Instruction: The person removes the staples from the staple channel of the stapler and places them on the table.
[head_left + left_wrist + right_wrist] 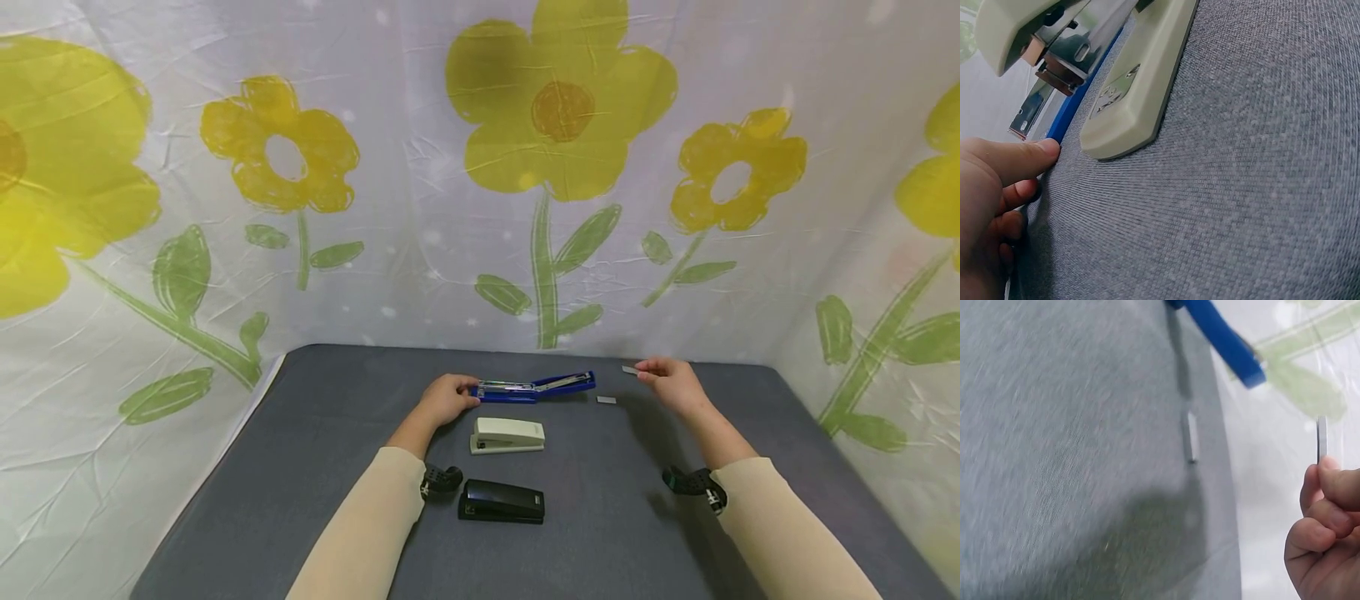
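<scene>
A blue stapler (pixel 517 392) lies at the back of the table, its top swung far back to the right. My left hand (pixel 446 398) grips its left end; in the left wrist view the thumb (pixel 1035 153) lies against the blue base. To the right, my right hand (pixel 673 383) pinches a strip of staples (pixel 630 370) between thumb and finger, held above the table. The right wrist view shows this strip (pixel 1322 439) upright from the fingertips. A second strip of staples (pixel 606 400) lies on the cloth between the blue stapler and the right hand.
In front of the blue stapler stands a cream stapler (pixel 507 435), and nearer still a black stapler (pixel 501 502). Grey cloth covers the table (pixel 337 517). A flower-printed curtain (pixel 405 275) hangs behind and along the sides.
</scene>
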`<state>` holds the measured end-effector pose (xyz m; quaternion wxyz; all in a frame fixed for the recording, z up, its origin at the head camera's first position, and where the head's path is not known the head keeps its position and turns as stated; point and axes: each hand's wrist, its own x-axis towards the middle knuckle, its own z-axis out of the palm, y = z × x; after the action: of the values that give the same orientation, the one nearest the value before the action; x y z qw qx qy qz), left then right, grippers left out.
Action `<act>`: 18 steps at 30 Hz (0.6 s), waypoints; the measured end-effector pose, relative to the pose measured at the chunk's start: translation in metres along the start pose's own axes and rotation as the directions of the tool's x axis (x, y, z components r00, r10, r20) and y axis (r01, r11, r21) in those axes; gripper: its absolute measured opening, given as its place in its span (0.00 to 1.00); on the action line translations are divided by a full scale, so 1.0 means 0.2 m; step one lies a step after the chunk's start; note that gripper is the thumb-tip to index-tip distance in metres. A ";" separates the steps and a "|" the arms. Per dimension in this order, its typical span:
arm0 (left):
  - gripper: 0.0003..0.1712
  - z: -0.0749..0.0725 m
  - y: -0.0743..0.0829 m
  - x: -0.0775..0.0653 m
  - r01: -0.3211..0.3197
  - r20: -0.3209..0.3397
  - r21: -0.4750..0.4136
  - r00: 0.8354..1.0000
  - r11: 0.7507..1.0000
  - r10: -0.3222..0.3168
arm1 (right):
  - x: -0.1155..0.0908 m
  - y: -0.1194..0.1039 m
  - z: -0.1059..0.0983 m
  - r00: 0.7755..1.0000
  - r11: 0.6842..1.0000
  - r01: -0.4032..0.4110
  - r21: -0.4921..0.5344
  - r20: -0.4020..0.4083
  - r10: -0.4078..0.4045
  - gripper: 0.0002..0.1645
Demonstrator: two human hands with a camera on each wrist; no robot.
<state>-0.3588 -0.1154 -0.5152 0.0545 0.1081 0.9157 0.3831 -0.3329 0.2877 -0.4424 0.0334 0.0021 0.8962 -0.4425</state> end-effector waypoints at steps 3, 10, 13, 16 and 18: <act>0.23 0.00 0.00 0.00 -0.002 0.003 0.007 1.000 1.000 0.002 | -0.02 0.03 0.00 1.000 1.000 -0.001 -0.008 0.003 0.001 0.20; 0.23 -0.01 0.01 -0.02 0.004 -0.008 -0.004 1.000 1.000 -0.004 | -0.03 0.10 0.00 1.000 1.000 -0.014 -0.020 0.022 0.014 0.20; 0.23 -0.01 0.01 -0.02 0.009 -0.010 -0.004 1.000 1.000 -0.009 | -0.01 0.15 0.00 1.000 0.999 -0.010 -0.040 0.017 0.011 0.18; 0.23 -0.01 0.02 -0.03 0.013 -0.006 -0.001 1.000 1.000 -0.013 | 0.00 0.20 0.01 1.000 0.997 -0.006 -0.083 0.013 0.007 0.17; 0.23 -0.01 0.03 -0.03 0.013 -0.003 0.003 1.000 1.000 -0.013 | 0.00 0.22 0.01 1.000 0.994 -0.011 -0.107 0.012 0.012 0.16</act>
<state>-0.3528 -0.1145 -0.5093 0.0556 0.1018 0.9171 0.3813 -0.3314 0.3120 -0.4787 0.0415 0.0027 0.9183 -0.3937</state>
